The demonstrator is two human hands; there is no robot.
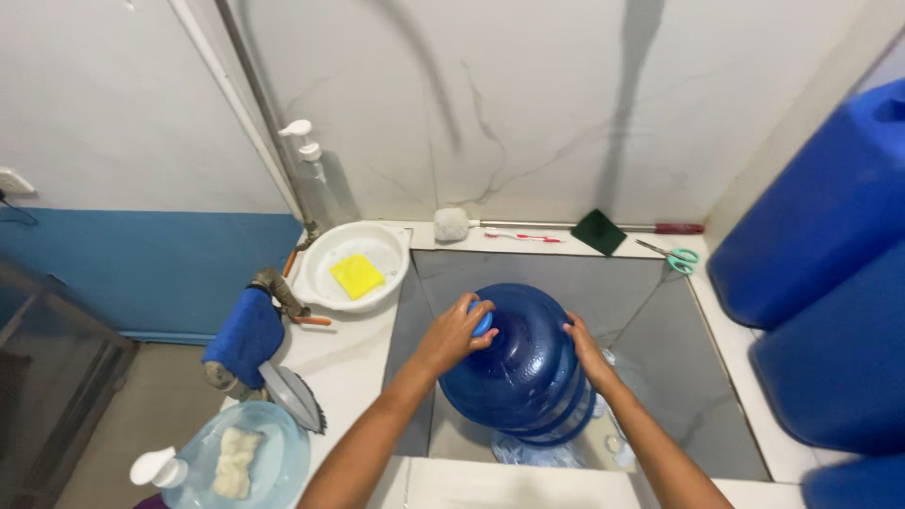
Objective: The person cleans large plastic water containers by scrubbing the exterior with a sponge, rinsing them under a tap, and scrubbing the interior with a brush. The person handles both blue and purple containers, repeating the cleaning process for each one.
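Water jug, large, translucent blue plastic, ribbed at its lower body, standing in a grey basin at centre frame; its base is hidden by its own bulk and by crumpled clear plastic underneath, hard to make out. Left hand clamped over the jug's neck, covering all but a sliver of the blue cap. Right hand pressed flat against the jug's right shoulder, fingers spread on it, well apart from the left. Blue drums at right, cut off by the frame edge. White round bowl at left of centre, holding a yellow sponge. Clear pump bottle above it. Long-handled brush, green scouring pad and green-handled scissors lie along the basin's far ledge. Pale blue plastic lid at lower left, partly cut off.
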